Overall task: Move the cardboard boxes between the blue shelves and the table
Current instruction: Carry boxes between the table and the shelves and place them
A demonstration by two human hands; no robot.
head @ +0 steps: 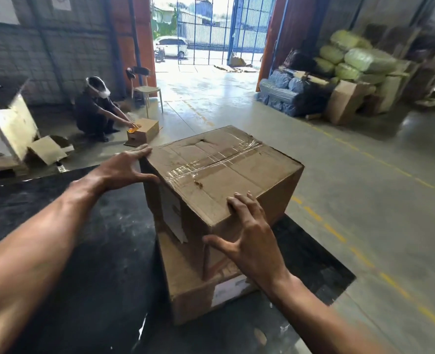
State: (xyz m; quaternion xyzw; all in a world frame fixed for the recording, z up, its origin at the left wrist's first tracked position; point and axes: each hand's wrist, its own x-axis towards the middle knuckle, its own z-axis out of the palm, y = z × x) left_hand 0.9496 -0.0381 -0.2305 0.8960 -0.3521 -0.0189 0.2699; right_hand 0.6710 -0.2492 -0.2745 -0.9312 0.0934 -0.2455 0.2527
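The upper cardboard box (224,172) sits on a lower cardboard box (198,290), which rests on the dark tabletop (83,251). The upper one is turned at an angle to the one beneath, so its corners seem to hang past the lower box's edges. The blue shelves are not in view.

The main risk is probably a slip or a twist. Neither hand reaches under the box, so a lift from here would depend on sideways pressure at two opposite corners. If that pressure is uneven, the box could pivot, slide off the lower box and drop to the tabletop or the concrete floor (364,200). The taped top flaps look creased and dented, so pressing down hard there may buckle them. How heavy the box is cannot be told.

The left hand (119,169) is spread wide, its fingers (140,152) nearly straight against the far left corner, with the thumb low on the side face. The right hand (249,241) lies over the near corner, its fingers (239,203) lightly bent on the top and the thumb splayed across the side. Both hands touch the box; neither closes around it.
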